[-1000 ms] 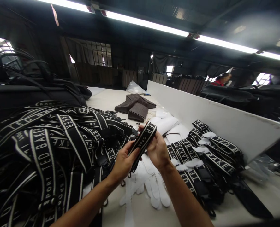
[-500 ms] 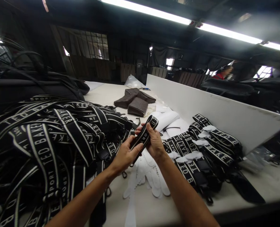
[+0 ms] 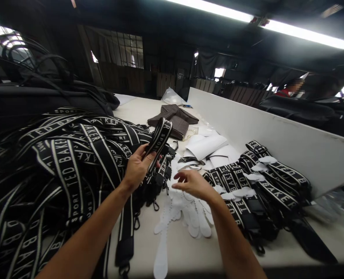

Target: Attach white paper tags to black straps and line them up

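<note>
A folded black-and-white lettered strap (image 3: 161, 138) stands up from my left hand (image 3: 138, 166), whose fingers and thumb are wrapped round its lower part. My right hand (image 3: 193, 183) is apart from the strap, its fingers loosely curled and parted with nothing in them. It hovers over a pile of white scalloped strips (image 3: 189, 217) on the table. Left of my hands lies a large heap of the same lettered straps (image 3: 73, 166), with metal clips showing at some ends. On the right, folded straps (image 3: 235, 186) lie bundled with white strips round them.
Brown quilted pieces (image 3: 174, 121) and white sheets (image 3: 208, 146) lie farther back on the table. A white partition (image 3: 265, 131) runs along the right side. Black bags with handles (image 3: 49, 99) stand at the back left. A person in red (image 3: 286, 91) is beyond the partition.
My right hand has let go of the folded strap and moved down over the white strips. My left hand has carried the strap left and holds it more upright. The view has shifted slightly.
</note>
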A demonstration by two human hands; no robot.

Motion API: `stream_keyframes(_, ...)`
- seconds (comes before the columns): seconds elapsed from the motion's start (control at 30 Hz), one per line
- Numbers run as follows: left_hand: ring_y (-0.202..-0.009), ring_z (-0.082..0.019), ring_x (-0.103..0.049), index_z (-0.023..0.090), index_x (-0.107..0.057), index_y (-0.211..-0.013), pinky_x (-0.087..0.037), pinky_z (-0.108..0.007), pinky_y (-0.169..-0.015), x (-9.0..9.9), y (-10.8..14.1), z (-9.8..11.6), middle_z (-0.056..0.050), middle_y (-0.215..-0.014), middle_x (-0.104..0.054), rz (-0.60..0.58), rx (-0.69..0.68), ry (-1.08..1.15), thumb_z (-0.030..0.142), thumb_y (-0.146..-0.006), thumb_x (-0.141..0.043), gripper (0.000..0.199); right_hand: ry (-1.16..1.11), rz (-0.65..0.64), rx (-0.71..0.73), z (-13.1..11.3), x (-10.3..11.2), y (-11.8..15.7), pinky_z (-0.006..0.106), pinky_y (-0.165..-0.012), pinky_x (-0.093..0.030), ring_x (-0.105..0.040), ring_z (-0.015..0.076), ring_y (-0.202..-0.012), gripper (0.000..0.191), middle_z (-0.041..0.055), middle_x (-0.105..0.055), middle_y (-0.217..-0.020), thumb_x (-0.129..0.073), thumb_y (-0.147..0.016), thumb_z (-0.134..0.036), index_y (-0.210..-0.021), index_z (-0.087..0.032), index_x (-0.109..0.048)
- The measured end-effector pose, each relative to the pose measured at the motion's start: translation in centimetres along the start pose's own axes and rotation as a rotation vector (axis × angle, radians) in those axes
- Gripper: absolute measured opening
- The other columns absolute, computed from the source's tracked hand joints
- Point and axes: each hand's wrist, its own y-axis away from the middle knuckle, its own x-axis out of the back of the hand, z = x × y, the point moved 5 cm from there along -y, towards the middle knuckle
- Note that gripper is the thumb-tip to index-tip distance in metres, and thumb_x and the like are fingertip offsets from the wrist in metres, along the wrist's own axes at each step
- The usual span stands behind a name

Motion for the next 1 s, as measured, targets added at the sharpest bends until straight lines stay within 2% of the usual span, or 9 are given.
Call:
stream_keyframes(0.07,-0.060,-0.012,-0.061,0.016,-0.057,-0.104,-0.051,-0.023,-0.058,1.0,-0.4,0.0,-0.004,-0.086,-0.067,0.034,-0.014,0.005,0.036,-0.085,-0.070,0.030,0.200,-0.059,-0.019,0.4,-1.9,0.2,0.024,-0.051,-0.033,-0.055,0.0149,-0.059,0.023,0.0015,-0.068,-0.069,-0.088,-0.060,-0.031,-0.076,-0.021,-0.075)
stream_keyframes(0.17,-0.061,-0.012,-0.063,0.016,-0.058,-0.104,-0.053,-0.023,-0.061,1.3,-0.4,-0.8,-0.003,-0.087,-0.067,0.067,0.018,0.062,0.038,-0.081,-0.073,0.035,0.296,-0.081,-0.044,0.6,-4.2,0.0,0.023,-0.049,-0.025,-0.045,0.0113,-0.051,0.027,-0.0032,-0.056,-0.053,-0.091,-0.045,-0.016,-0.056,-0.021,-0.067)
stream_keyframes(0.23,-0.063,-0.013,-0.064,0.016,-0.059,-0.103,-0.053,-0.023,-0.062,1.0,-0.3,-1.4,-0.002,-0.086,-0.067,0.075,0.052,0.096,0.038,-0.078,-0.076,0.038,0.278,-0.091,-0.035,0.4,-4.6,-0.2,0.022,-0.049,-0.027,-0.045,0.0102,-0.050,0.025,-0.0043,-0.054,-0.051,-0.086,-0.050,-0.010,-0.052,-0.020,-0.063)
stream_keyframes(0.3,-0.064,-0.013,-0.065,0.016,-0.061,-0.102,-0.053,-0.022,-0.062,0.7,-0.1,-1.7,-0.001,-0.084,-0.067,0.070,0.085,0.134,0.038,-0.075,-0.079,0.039,0.206,-0.058,-0.024,0.2,-3.8,-0.5,0.021,-0.050,-0.034,-0.054,0.0110,-0.052,0.016,-0.0032,-0.059,-0.058,-0.078,-0.066,-0.016,-0.061,-0.019,-0.062)
stream_keyframes(0.4,-0.061,-0.013,-0.064,0.015,-0.061,-0.101,-0.051,-0.022,-0.057,0.2,0.1,-1.6,-0.002,-0.081,-0.068,0.037,0.131,0.194,0.040,-0.075,-0.079,0.040,-0.130,0.203,-0.029,0.3,-0.8,-0.9,0.023,-0.050,-0.046,-0.066,0.0152,-0.056,0.016,-0.0010,-0.062,-0.067,-0.060,-0.085,-0.028,-0.074,-0.018,-0.054)
stream_keyframes(0.5,-0.059,-0.013,-0.062,0.015,-0.060,-0.104,-0.047,-0.020,-0.053,-0.1,0.5,-1.3,-0.003,-0.074,-0.068,-0.043,0.196,0.235,0.042,-0.080,-0.076,0.039,-0.520,0.565,0.030,0.9,1.7,-0.8,0.026,-0.051,-0.055,-0.071,0.0199,-0.060,0.025,-0.0022,-0.060,-0.065,-0.061,-0.084,-0.035,-0.076,-0.020,-0.043)
stream_keyframes(0.6,-0.063,-0.013,-0.063,0.015,-0.061,-0.107,-0.048,-0.020,-0.059,-0.7,1.0,-0.9,-0.004,-0.072,-0.068,-0.176,0.239,0.215,0.043,-0.085,-0.071,0.037,-0.791,0.755,0.112,1.2,2.3,-0.6,0.027,-0.060,-0.060,-0.074,0.0217,-0.070,0.033,-0.0038,-0.059,-0.065,-0.068,-0.081,-0.039,-0.079,-0.020,-0.042)
stream_keyframes(0.77,-0.070,-0.014,-0.065,0.015,-0.065,-0.106,-0.050,-0.022,-0.066,-2.6,2.1,-1.4,-0.005,-0.083,-0.068,-0.332,0.303,0.141,0.040,-0.082,-0.075,0.036,-1.022,0.724,0.174,0.2,0.6,-0.7,0.025,-0.063,-0.060,-0.070,0.0145,-0.065,0.037,-0.0055,-0.058,-0.065,-0.076,-0.076,-0.037,-0.077,-0.020,-0.043)
stream_keyframes(1.0,-0.063,-0.012,-0.064,0.015,-0.058,-0.121,-0.051,-0.020,-0.058,-3.2,2.0,-2.5,-0.008,-0.097,-0.067,-0.234,0.369,0.345,0.036,-0.076,-0.081,0.055,-1.093,0.630,0.077,-0.2,-1.0,-0.7,0.023,-0.063,-0.055,-0.069,0.0144,-0.068,0.036,-0.0031,-0.063,-0.071,-0.076,-0.068,-0.032,-0.074,-0.020,-0.043)
